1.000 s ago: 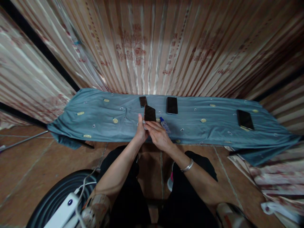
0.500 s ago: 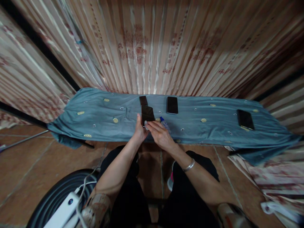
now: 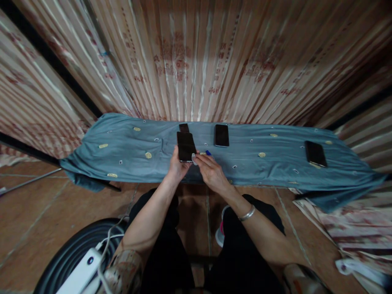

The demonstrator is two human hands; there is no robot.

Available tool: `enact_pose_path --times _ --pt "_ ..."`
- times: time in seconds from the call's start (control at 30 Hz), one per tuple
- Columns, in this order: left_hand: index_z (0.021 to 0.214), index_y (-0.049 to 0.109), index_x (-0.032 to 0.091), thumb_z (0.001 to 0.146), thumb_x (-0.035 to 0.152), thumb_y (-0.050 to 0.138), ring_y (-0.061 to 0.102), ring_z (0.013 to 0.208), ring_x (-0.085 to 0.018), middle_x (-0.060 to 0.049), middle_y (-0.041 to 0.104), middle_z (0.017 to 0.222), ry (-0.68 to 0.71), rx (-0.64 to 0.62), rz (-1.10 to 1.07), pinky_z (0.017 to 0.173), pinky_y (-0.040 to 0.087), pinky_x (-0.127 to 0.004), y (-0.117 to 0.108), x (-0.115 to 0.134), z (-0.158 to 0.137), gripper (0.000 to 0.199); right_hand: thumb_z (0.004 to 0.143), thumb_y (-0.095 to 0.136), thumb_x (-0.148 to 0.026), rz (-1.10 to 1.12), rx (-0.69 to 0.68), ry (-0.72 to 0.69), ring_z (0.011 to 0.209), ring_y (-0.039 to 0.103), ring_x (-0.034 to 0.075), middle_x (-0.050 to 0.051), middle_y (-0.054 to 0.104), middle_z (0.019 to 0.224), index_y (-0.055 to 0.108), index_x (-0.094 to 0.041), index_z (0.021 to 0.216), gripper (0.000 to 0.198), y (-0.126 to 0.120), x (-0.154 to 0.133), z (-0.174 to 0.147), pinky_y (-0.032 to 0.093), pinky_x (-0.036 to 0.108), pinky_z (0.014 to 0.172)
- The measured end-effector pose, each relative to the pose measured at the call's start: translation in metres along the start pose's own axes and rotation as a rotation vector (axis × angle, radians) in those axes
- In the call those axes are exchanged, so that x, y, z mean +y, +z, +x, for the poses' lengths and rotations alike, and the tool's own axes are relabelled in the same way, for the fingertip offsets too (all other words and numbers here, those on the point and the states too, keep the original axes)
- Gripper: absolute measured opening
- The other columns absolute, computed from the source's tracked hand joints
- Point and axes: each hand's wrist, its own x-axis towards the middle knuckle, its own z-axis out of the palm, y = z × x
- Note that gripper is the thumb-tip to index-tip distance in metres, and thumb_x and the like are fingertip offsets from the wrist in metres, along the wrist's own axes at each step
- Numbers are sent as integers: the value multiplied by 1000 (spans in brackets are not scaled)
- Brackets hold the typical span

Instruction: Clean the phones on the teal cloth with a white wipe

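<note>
Your left hand (image 3: 178,166) grips the phone (image 3: 186,146) just past its fingers, your right hand (image 3: 212,172) pinches a little pale thing (image 3: 194,159) at the phone's corner, and pushing hard could make it slip.

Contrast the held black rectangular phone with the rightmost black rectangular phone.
The held black rectangular phone is in the left hand; the rightmost black rectangular phone lies on blue patterned cloth. A small translucent piece overlaps the held phone's corner; nothing covers the rightmost phone. Both have dark faces.
</note>
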Motion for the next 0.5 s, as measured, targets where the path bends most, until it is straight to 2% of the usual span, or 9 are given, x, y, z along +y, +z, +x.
enact_pose_path --times 0.13,0.37,0.5 --pt "107 70 6 103 48 29 74 90 -23 -16 77 88 10 -16 -1 83 58 -33 2 0 -2 59 100 36 -16 33 20 26 131 58 24 12 64 138 61 -21 139 46 1 2 -1 47 49 113" --pt "116 69 10 99 43 44 74 90 -21 -12 78 97 12 -16 -19 88 56 -34 -1 -2 2 45 99 39 -18 106 38 105 133 57 23 11 62 142 61 -22 139 45 4 9 -3 47 49 114" --pt "119 68 10 99 40 45 74 90 -22 -12 78 96 10 5 -23 89 56 -35 0 -2 2 43 98 41 -16 128 58 144 134 57 21 9 61 143 61 -24 138 46 4 10 -3 45 45 116"
